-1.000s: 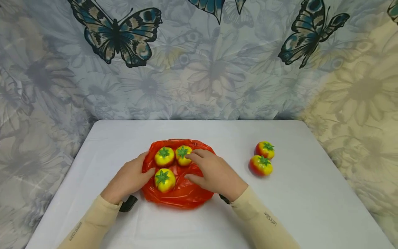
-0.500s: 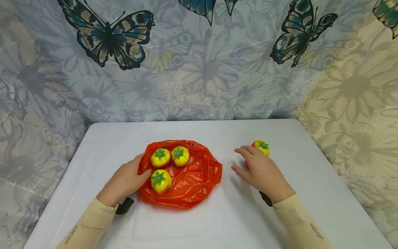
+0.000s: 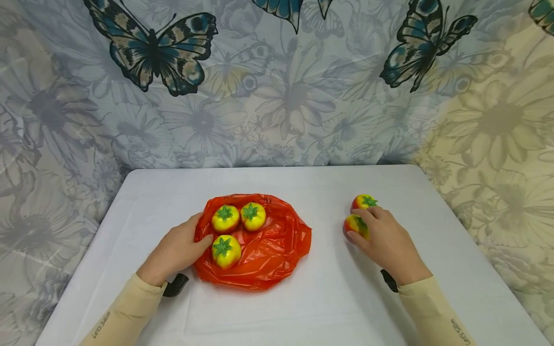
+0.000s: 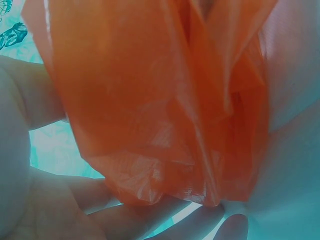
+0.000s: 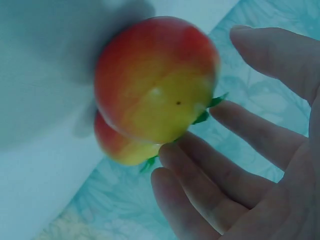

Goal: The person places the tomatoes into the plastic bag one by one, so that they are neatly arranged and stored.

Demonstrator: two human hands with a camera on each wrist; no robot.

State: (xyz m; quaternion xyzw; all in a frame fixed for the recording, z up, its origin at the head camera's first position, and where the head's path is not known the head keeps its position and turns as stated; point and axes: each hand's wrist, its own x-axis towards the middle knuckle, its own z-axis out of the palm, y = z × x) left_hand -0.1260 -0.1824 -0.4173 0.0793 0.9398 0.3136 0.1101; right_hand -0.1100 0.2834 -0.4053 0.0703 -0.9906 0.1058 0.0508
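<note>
A red plastic bag point(image 3: 272, 259) lies spread open on the table, with three yellow-and-red toy tomatoes point(image 3: 226, 251) with green star-shaped tops in its left half. My left hand point(image 3: 175, 250) holds the bag's left rim, thumb over the edge and fingers outside; red film point(image 4: 150, 100) fills much of the left wrist view. To the right, my right hand point(image 3: 391, 245) reaches around the nearer of two loose tomatoes point(image 3: 354, 227). In the right wrist view its fingers are spread beside that tomato point(image 5: 155, 75), the thumb point(image 5: 270, 50) standing apart from it.
The other loose tomato point(image 3: 362, 201) sits just behind the nearer one. A white cloth covers the table point(image 3: 277, 317). Behind the table's back edge hangs a floral backdrop point(image 3: 294, 115) with butterflies.
My right hand has left the bag and moved right to the nearer loose tomato. The bag's right side, earlier under that hand, now shows. My left hand keeps its place at the left rim.
</note>
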